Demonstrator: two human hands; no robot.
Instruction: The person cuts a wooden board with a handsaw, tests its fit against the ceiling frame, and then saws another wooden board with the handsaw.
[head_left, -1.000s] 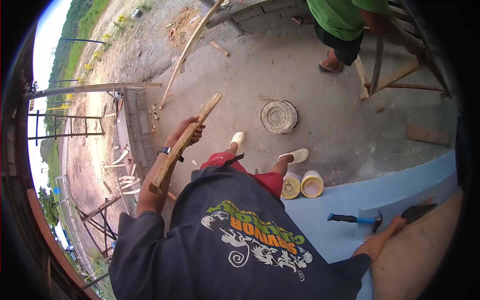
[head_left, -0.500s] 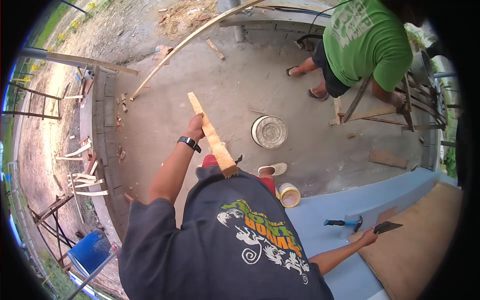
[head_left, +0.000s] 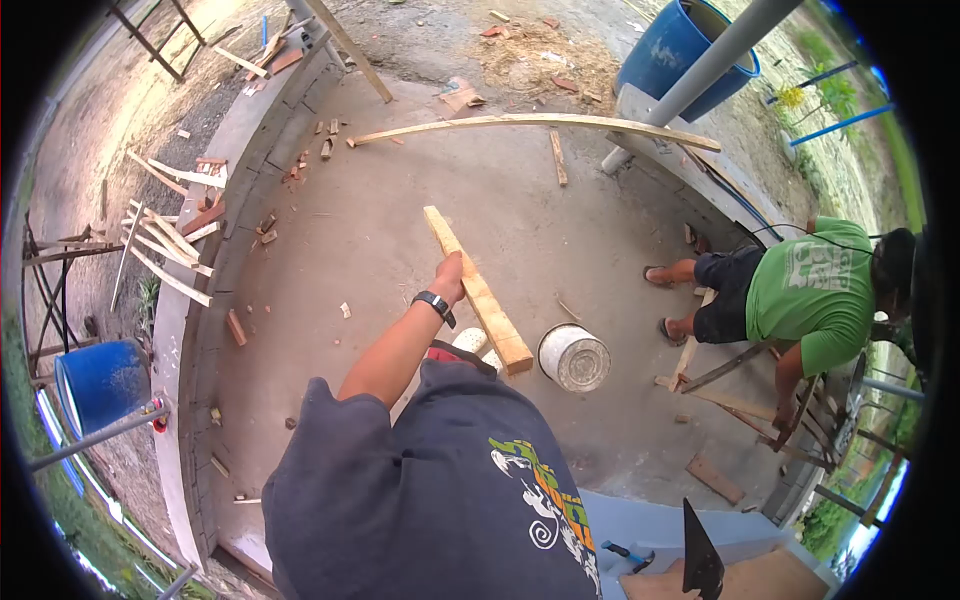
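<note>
My left hand [head_left: 450,278], with a watch at the wrist, is closed around the middle of a short wooden board [head_left: 485,305]. The board slants from upper left to lower right, above the concrete floor. A dark, flat, pointed blade [head_left: 703,555] stands up at the bottom right; its handle does not show, and I cannot tell its kind. My right hand is out of view. Close to that blade, a hammer [head_left: 628,555] with a blue-and-black handle lies on the pale blue surface [head_left: 640,515].
A white bucket [head_left: 575,358] stands on the floor beyond the board. At right, a person in a green shirt [head_left: 815,290] bends over a wooden frame [head_left: 745,400]. A long bent wood strip [head_left: 540,120] lies across the back. Wood scraps [head_left: 165,240] rest on the left wall.
The view has turned and shifted toward the right. My left hand still holds the board, whose near end now points further right. My right hand, which gripped the dark blade, has left the view.
</note>
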